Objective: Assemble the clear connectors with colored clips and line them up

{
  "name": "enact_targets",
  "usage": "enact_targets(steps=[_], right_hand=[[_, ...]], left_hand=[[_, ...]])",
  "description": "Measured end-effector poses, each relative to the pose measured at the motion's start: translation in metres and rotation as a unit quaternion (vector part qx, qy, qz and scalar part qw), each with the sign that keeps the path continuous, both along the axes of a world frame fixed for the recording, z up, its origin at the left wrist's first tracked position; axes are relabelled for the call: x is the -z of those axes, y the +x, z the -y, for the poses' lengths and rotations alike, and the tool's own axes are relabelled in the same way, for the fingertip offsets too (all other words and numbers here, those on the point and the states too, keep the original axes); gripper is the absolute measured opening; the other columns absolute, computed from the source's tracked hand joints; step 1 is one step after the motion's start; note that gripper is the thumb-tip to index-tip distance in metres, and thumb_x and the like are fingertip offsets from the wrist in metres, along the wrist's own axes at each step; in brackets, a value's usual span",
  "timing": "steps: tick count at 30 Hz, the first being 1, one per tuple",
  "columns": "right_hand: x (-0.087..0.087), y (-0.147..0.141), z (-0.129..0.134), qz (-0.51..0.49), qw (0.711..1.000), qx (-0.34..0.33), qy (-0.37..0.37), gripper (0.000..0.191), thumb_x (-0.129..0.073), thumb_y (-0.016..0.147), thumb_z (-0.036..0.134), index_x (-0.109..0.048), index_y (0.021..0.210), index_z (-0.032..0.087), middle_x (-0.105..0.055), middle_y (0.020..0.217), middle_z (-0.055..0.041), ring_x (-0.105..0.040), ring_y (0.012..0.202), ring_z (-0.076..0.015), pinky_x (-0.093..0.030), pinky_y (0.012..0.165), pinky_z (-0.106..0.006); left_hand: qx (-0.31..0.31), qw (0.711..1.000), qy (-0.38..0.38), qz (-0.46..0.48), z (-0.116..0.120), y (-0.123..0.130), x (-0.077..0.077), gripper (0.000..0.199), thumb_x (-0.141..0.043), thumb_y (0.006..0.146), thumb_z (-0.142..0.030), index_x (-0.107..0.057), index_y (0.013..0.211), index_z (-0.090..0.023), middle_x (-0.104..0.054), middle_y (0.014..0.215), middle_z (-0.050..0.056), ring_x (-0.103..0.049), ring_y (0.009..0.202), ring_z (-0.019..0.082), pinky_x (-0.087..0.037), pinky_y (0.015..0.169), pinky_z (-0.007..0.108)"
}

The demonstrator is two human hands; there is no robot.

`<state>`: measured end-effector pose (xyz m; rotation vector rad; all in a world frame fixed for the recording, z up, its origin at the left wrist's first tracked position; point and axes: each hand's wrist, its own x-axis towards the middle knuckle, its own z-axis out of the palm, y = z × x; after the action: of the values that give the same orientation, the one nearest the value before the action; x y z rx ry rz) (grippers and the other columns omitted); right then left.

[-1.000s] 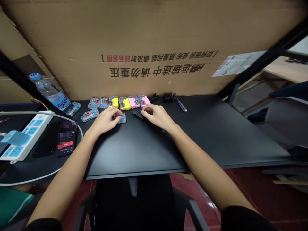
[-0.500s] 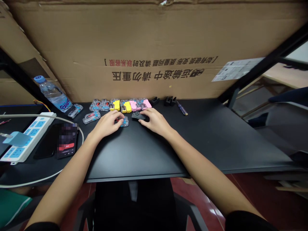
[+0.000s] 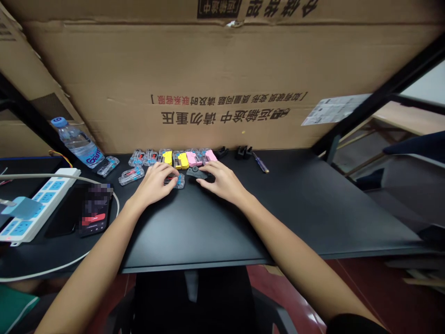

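Note:
My left hand (image 3: pixel 157 181) is closed around a clear plastic device (image 3: pixel 180 182) with blue and red parts inside, lying on the black table; the fingers cover its left end. Just to the right, my right hand (image 3: pixel 219 178) pinches a small black plastic piece (image 3: pixel 195 171) between thumb and fingers. The two pieces are close together, with a narrow gap. Behind them stands a row of similar devices, some with a yellow cover (image 3: pixel 182 161) and some with a pink cover (image 3: pixel 193 158). Another clear device (image 3: pixel 131 176) lies left of my left hand.
At the back are black plastic parts (image 3: pixel 244 152) and a screwdriver (image 3: pixel 261 163). On the left are a water bottle (image 3: pixel 78 143), another clear device (image 3: pixel 108 166), a phone (image 3: pixel 95 211), a power strip (image 3: pixel 41 204) and a white cable. A cardboard sheet (image 3: pixel 222 60) walls the rear edge.
The view has tilted up slightly, so everything sits lower in the picture. My hands keep nearly the same places, and the black piece appears slightly turned.

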<state>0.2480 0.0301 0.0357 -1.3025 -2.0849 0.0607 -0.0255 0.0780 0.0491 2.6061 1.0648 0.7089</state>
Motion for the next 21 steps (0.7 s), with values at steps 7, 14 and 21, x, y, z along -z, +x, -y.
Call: enact_targets(steps=[7,14,21], right_hand=[[-0.0038,0.0010,0.0015,-0.014,0.999,-0.032,0.024,0.031,-0.072,0.100,0.032,-0.075,0.130,0.025,-0.075,0.121,-0.0126,-0.072,0.121,-0.0351,-0.060,0.108,-0.054],[-0.0029,0.0017,0.0010,-0.025,0.997,-0.048,0.047,0.032,-0.071,0.101,0.034,-0.075,0.132,0.026,-0.074,0.116,-0.0115,-0.072,0.119,-0.0341,-0.061,0.107,-0.054],[-0.0062,0.0012,0.0034,-0.017,0.997,-0.052,0.055,0.030,-0.071,0.102,0.032,-0.076,0.131,0.025,-0.073,0.116,-0.0119,-0.072,0.115,-0.0322,-0.062,0.103,-0.051]], left_hand=[[-0.010,1.000,-0.007,-0.024,0.0014,0.0010,0.0016,0.017,-0.057,0.105,-0.031,-0.071,0.109,-0.024,-0.075,0.122,0.006,-0.058,0.126,0.030,-0.036,0.112,0.050],[-0.015,0.999,-0.014,-0.027,0.0015,0.0010,0.0004,0.016,-0.056,0.105,-0.031,-0.071,0.109,-0.025,-0.075,0.123,0.005,-0.059,0.126,0.030,-0.035,0.111,0.050],[0.031,0.998,-0.050,-0.032,-0.0002,-0.0017,0.0024,0.034,-0.069,0.098,-0.045,-0.067,0.128,-0.028,-0.067,0.139,0.007,-0.057,0.132,0.033,-0.042,0.114,0.053]])
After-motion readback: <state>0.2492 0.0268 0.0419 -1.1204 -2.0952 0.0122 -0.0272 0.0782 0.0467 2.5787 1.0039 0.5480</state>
